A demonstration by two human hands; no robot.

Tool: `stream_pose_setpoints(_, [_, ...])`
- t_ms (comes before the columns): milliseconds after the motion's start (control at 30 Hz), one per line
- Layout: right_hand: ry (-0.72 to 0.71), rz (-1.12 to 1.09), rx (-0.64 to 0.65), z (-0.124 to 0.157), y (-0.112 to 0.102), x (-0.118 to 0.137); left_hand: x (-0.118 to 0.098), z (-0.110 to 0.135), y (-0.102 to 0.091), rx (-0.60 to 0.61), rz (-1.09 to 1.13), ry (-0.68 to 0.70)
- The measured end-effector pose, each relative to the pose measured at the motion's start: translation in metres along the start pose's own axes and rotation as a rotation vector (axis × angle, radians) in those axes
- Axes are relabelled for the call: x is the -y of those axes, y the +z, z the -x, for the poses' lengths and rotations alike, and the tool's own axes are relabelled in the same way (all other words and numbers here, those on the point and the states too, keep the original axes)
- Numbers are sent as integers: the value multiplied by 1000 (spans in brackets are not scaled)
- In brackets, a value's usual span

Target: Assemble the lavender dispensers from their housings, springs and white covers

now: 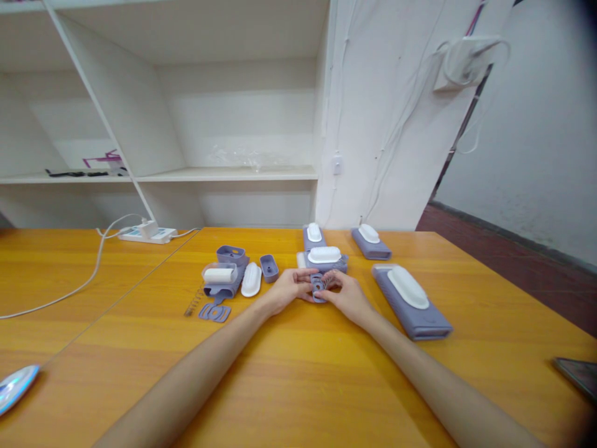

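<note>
Both my hands meet over the middle of the orange table [298,373]. My left hand [286,289] and my right hand [347,295] pinch a small flat lavender plastic part [318,286] between their fingertips; a small metal spring seems to sit against it at my right fingers. Just behind the hands stands a lavender case with a white lid [325,257]. To the left lie a matching flat lavender part [215,312], a loose spring [192,302], a white roller in a lavender holder [219,277] and a white lid [250,279].
A large assembled lavender unit with a white top [411,300] lies right of my hands, two smaller ones [370,241] behind. A power strip [147,233] with a white cable sits far left. White shelves [224,174] rise behind the table. A dark device [581,375] lies at the right edge.
</note>
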State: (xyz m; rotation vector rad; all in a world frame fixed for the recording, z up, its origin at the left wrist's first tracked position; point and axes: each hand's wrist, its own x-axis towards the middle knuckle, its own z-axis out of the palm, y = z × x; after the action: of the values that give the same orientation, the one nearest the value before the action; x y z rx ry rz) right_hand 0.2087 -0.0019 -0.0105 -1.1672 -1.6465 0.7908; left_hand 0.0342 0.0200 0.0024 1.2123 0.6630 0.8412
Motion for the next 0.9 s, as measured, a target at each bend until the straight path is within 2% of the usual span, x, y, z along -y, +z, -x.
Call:
stream_pose_setpoints(333, [10, -104, 114, -1, -7, 6, -2, 0, 3, -41, -11, 3])
stream_pose_setpoints(667, [29, -62, 100, -2, -5, -2, 0, -1, -2, 25, -54, -18])
stream_pose_setpoints(900, [29, -102, 66, -3, -5, -6, -4, 2, 2, 94, -119, -5])
